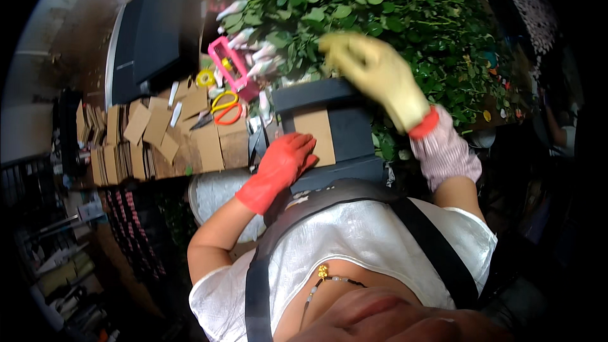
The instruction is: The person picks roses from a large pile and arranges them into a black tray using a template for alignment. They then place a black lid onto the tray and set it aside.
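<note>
My left hand (288,161), in a red rubber glove, lies with its fingers flat on a brown cardboard piece (318,136). That cardboard rests on a black folded board (352,132) at the bench edge in front of me. Farther out, my right hand (375,73), in a pale yellow glove, is lifted over the board's far right corner, beside cut leafy stems (316,6). Its thumb stands apart from the fingers and nothing shows between them, though the fingertips are blurred by motion.
Scissors (225,109) with yellow and orange handles, a roll of yellow tape (205,78) and a pink holder (229,66) lie left of the stems. Stacked cardboard pieces (120,142) cover the bench's left end. Large black panels (166,28) stand behind.
</note>
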